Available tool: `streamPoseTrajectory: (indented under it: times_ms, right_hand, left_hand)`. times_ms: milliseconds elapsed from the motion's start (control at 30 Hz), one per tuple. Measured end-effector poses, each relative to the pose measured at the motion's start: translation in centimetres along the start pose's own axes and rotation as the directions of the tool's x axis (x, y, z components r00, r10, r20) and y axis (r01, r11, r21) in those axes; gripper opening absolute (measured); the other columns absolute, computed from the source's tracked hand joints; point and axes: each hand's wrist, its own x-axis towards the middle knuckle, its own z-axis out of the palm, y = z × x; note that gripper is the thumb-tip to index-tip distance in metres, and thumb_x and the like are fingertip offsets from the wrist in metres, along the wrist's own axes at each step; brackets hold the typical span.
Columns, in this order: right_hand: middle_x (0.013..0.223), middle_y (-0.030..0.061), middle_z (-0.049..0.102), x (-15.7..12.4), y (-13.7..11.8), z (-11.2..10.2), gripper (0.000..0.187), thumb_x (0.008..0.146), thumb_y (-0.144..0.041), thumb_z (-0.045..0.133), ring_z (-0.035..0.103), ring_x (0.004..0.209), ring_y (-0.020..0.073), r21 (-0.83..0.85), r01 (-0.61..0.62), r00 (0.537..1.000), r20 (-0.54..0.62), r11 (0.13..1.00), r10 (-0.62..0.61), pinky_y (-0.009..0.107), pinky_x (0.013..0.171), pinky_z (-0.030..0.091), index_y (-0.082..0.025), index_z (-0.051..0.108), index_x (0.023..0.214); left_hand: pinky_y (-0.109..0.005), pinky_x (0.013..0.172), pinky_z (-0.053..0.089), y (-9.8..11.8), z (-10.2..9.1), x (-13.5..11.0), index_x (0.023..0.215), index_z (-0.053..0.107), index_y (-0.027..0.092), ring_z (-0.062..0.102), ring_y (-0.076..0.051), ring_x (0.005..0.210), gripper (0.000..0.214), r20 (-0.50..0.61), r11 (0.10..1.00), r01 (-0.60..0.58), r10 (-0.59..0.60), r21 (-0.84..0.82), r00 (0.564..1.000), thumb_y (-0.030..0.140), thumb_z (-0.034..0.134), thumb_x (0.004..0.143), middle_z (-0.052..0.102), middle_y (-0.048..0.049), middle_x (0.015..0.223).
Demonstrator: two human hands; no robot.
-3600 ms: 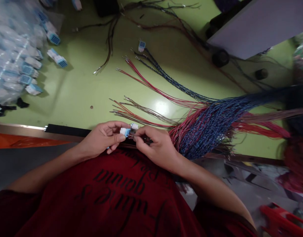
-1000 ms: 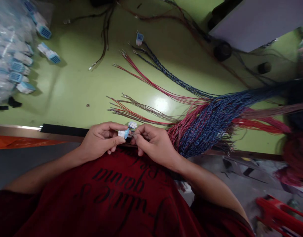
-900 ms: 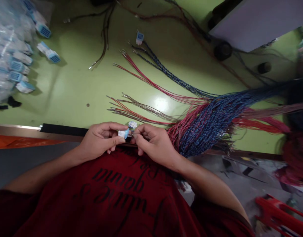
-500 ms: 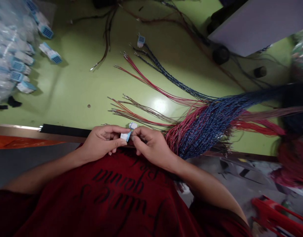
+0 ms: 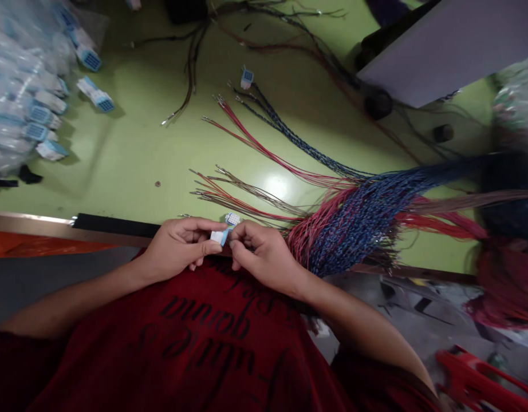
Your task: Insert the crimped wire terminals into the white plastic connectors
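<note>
My left hand pinches a small white and blue plastic connector at the table's near edge, just above my red shirt. My right hand is closed with its fingertips pressed against the connector's right end; a thin wire seems to run from them, but it is too small to make out. A second small white connector lies on the green table just beyond my fingers. Loose red and brown wires with metal ends lie fanned out behind my hands.
A thick bundle of twisted blue and red wires spreads from the right. Another connector with blue wires lies farther back. Bagged white and blue connectors pile at the left. A grey panel stands at the back right. A red object sits low right.
My hands have stayed together at the table edge; the right fingertips have closed in tighter against the connector. The view has shifted slightly.
</note>
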Motion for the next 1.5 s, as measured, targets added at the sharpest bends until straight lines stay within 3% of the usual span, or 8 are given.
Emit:
streamPoseTrajectory:
  times_ms: [367, 667, 833, 967, 1100, 1167, 1367, 1500]
  right_hand:
    - [0.052, -0.0063, 0.056, 0.1, 0.0, -0.3, 0.010, 0.082, -0.015, 0.048, 0.053, 0.044, 0.0069, 0.035, -0.055, 0.998, -0.027, 0.998, 0.056, 0.017, 0.048, 0.039, -0.019, 0.050, 0.074]
    - [0.054, -0.0067, 0.054, -0.1, 0.1, 0.2, 0.012, 0.084, -0.015, 0.050, 0.051, 0.047, 0.0067, -0.131, 0.039, 0.996, -0.074, 0.991, -0.049, 0.018, 0.051, 0.038, -0.019, 0.053, 0.074]
    - [0.064, -0.0021, 0.063, -0.3, 0.0, -2.0, 0.015, 0.090, -0.022, 0.053, 0.058, 0.057, 0.0091, -0.180, 0.111, 0.992, -0.034, 0.977, -0.119, 0.020, 0.057, 0.043, -0.017, 0.061, 0.077]
    - [0.074, 0.0035, 0.065, 0.1, 1.9, -3.9, 0.012, 0.085, -0.015, 0.054, 0.057, 0.068, 0.0145, -0.541, 0.112, 0.957, -0.167, 0.834, -0.236, 0.026, 0.065, 0.044, -0.017, 0.064, 0.079]
    - [0.076, 0.0092, 0.064, 1.0, 4.1, -3.7, 0.017, 0.081, -0.009, 0.049, 0.056, 0.071, 0.0199, -0.838, 0.054, 0.971, -0.082, 0.543, -0.224, 0.032, 0.067, 0.042, -0.014, 0.065, 0.077]
    - [0.076, 0.0100, 0.064, 1.2, 4.5, -3.4, 0.018, 0.082, -0.009, 0.048, 0.056, 0.071, 0.0210, -0.875, 0.079, 0.971, -0.041, 0.477, -0.236, 0.033, 0.068, 0.042, -0.013, 0.065, 0.077]
    - [0.082, 0.0091, 0.068, 0.3, 4.2, -5.1, 0.016, 0.081, -0.008, 0.049, 0.061, 0.083, 0.0211, -0.705, 0.148, 0.938, -0.121, 0.693, -0.324, 0.034, 0.078, 0.047, -0.017, 0.061, 0.077]
    - [0.075, 0.0021, 0.066, -0.7, 2.7, -6.0, 0.010, 0.080, -0.012, 0.055, 0.061, 0.073, 0.0156, -0.466, 0.091, 0.950, -0.224, 0.880, -0.217, 0.030, 0.072, 0.048, -0.020, 0.059, 0.078]
  left_hand:
    - [-0.011, 0.036, 0.043, 0.3, 0.1, 0.4, 0.100, 0.077, 0.016, 0.049, -0.004, 0.038, 0.034, 0.027, 0.997, 0.021, -0.023, 0.070, 0.999, 0.021, 0.077, 0.067, 0.060, 0.0046, 0.045]
    - [-0.011, 0.035, 0.043, 0.4, 0.2, 0.3, 0.101, 0.074, 0.013, 0.048, -0.004, 0.036, 0.036, 0.006, 1.000, 0.027, -0.028, 0.014, 1.000, 0.020, 0.076, 0.066, 0.060, 0.0056, 0.045]
    - [-0.011, 0.034, 0.041, 0.5, -0.9, 0.2, 0.101, 0.072, 0.012, 0.047, -0.005, 0.036, 0.035, 0.061, 0.998, 0.063, -0.064, 0.016, 0.996, 0.021, 0.075, 0.067, 0.057, 0.0070, 0.045]
    - [-0.011, 0.034, 0.042, 0.7, -1.2, 0.3, 0.103, 0.070, 0.014, 0.047, -0.004, 0.037, 0.035, 0.141, 0.992, 0.119, -0.125, 0.048, 0.982, 0.024, 0.074, 0.070, 0.056, 0.0073, 0.048]
    - [-0.011, 0.034, 0.041, 0.9, -1.0, 0.6, 0.104, 0.069, 0.015, 0.047, -0.004, 0.039, 0.035, 0.182, 0.987, 0.139, -0.153, 0.083, 0.971, 0.027, 0.072, 0.072, 0.055, 0.0077, 0.051]
    - [-0.011, 0.034, 0.042, 0.9, -0.9, 0.6, 0.106, 0.068, 0.015, 0.048, -0.005, 0.040, 0.036, 0.186, 0.986, 0.136, -0.153, 0.097, 0.971, 0.028, 0.072, 0.072, 0.055, 0.0075, 0.052]
    - [-0.013, 0.034, 0.041, 1.0, -1.1, 0.6, 0.105, 0.068, 0.015, 0.048, -0.006, 0.040, 0.036, 0.169, 0.982, 0.157, -0.173, 0.104, 0.970, 0.028, 0.071, 0.072, 0.054, 0.0063, 0.052]
    - [-0.014, 0.033, 0.041, 1.1, -0.9, 0.7, 0.105, 0.068, 0.016, 0.049, -0.006, 0.040, 0.036, 0.179, 0.983, 0.156, -0.171, 0.094, 0.969, 0.027, 0.071, 0.071, 0.056, 0.0051, 0.057]
